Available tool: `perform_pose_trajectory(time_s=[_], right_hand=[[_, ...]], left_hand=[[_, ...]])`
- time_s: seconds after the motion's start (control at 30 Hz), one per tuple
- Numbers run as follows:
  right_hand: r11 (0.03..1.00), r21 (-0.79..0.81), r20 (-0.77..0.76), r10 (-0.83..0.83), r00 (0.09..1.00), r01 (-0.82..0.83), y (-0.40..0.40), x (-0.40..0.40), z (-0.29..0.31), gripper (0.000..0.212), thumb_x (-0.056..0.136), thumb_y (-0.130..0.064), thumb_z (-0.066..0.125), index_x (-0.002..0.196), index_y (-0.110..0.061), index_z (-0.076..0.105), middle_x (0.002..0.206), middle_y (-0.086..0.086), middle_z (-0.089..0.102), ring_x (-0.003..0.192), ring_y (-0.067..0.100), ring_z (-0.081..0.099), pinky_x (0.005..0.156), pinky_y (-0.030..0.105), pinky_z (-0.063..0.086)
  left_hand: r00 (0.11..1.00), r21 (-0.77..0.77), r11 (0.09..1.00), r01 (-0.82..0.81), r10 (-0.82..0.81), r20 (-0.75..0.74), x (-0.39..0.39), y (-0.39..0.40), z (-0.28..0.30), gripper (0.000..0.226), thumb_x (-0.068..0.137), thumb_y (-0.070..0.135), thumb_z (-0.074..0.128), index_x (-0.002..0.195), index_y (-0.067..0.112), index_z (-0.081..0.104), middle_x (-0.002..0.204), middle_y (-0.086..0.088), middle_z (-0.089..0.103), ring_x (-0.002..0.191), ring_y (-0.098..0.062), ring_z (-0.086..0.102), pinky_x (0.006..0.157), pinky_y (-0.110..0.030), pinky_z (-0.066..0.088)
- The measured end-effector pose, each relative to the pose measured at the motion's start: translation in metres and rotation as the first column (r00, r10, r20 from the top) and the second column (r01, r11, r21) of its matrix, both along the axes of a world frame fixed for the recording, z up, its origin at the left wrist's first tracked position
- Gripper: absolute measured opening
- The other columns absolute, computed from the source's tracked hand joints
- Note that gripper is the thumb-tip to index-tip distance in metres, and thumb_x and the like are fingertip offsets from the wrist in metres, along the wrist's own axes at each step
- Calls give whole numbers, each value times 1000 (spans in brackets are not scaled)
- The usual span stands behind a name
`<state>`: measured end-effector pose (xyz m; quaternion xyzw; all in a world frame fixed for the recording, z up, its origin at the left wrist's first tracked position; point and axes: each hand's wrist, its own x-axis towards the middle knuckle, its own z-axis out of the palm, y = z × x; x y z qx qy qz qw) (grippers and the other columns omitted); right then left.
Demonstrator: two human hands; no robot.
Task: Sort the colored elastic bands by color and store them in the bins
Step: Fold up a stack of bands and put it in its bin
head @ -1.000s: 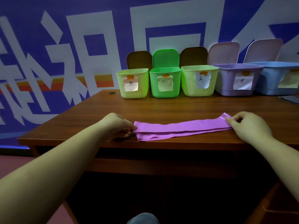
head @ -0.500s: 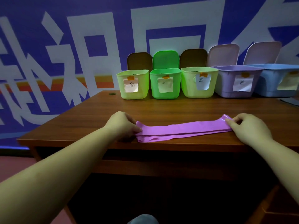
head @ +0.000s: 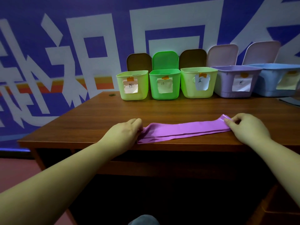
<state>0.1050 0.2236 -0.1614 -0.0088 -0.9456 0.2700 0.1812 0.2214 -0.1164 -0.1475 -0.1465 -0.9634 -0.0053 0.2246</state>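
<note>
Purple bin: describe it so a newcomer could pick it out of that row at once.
Find the brown wooden table and the row of five open plastic bins along its far edge, against the blue-and-white wall. Counting from the left, the lilac plastic bin is fourth, between a pale green bin and a light blue bin. It is the only purple one.

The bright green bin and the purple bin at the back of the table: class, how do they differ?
The bright green bin is narrow and vivid; the purple bin is wider and pale. The green bin's lid matches its body; the purple bin's lid looks pinkish. Both stand open, lids upright, each with a taped paper label.
</note>
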Motion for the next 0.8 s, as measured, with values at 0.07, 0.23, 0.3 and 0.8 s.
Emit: perform_pose_trajectory(time_s=[0.07, 0.23, 0.3, 0.8], right_hand=[[1000, 2, 1, 0, 1000, 0, 0, 0, 1, 23, 89, -40, 58, 80, -19, 59, 107, 16, 63, 100, 36, 57, 75, 37, 43], [1000, -3, 5, 1, 1000, -1, 1, 0, 0, 24, 89, -41, 57, 81, -19, 59, 106, 17, 62, 99, 37, 56, 74, 37, 42], [1000, -6, 7, 1, 1000, -1, 0, 1, 0, 23, 89, -40, 57, 81, -18, 60, 107, 17, 62, 99, 37, 56, 74, 37, 42], [1000, -5, -2, -2, 1000, 2, -1, 1, 1, 23, 89, -41, 57, 80, -20, 58, 110, 17, 62, 101, 36, 56, 75, 37, 42]], left_hand=[[997, 114, 992, -55, 49, 52, 2, 2, 3, 8, 95, 21, 43, 101, 16, 43, 98, -7, 63, 84, -33, 61, 65, -38, 43], [932, 661, 695, -282, 35, 360, 1, 8, 26, 15, 93, 21, 56, 85, 16, 44, 77, -5, 59, 63, -22, 56, 52, -30, 43], [921, 779, 523, -346, 30, 389, -4, 9, 36, 13, 88, 10, 62, 81, 10, 51, 73, -10, 58, 58, -20, 53, 45, -24, 43], [652, 646, 180, -742, -30, 757, -10, 11, 38, 8, 81, 3, 68, 80, 2, 61, 82, -10, 60, 62, -14, 55, 41, -16, 50]])
